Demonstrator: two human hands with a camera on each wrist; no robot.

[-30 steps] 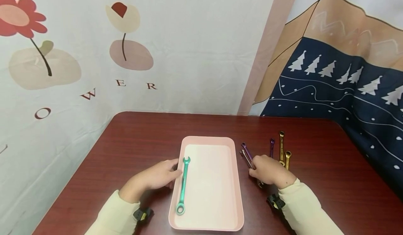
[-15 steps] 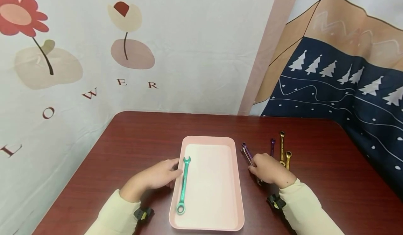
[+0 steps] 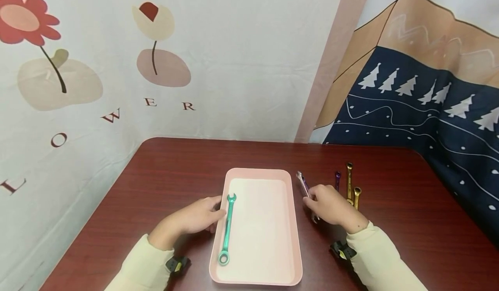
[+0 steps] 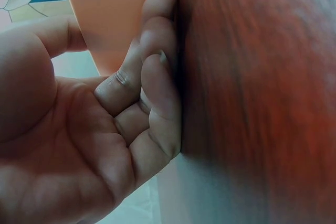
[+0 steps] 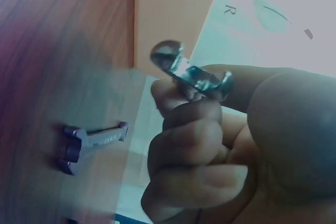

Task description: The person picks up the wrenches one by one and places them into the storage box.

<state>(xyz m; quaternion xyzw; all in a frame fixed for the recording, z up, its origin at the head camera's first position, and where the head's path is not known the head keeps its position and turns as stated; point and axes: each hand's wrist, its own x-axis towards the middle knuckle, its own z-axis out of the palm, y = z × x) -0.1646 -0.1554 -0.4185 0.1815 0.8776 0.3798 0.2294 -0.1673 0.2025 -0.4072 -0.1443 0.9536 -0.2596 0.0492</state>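
In the head view, a pale pink tray (image 3: 259, 239) lies in front of me with a green combination wrench (image 3: 227, 230) along its left side. My left hand (image 3: 196, 216) grips the tray's left edge, thumb over the rim; the left wrist view shows its curled fingers (image 4: 160, 85) against the outer wall. Right of the tray, my right hand (image 3: 331, 206) holds a silver wrench (image 3: 299, 176), whose open end shows beyond the curled fingers in the right wrist view. A purple wrench (image 5: 97, 142) lies on the table below that hand, partly hidden from the head camera.
Another purple wrench (image 3: 337, 177) and two gold wrenches (image 3: 349, 180) lie behind my right hand, partly covered by it. The dark red table (image 3: 187, 165) reaches back to a printed cloth (image 3: 241, 66).
My right hand has lifted the silver wrench off the table beside the purple one and shifted slightly left and away from me. The left hand and tray stay put.
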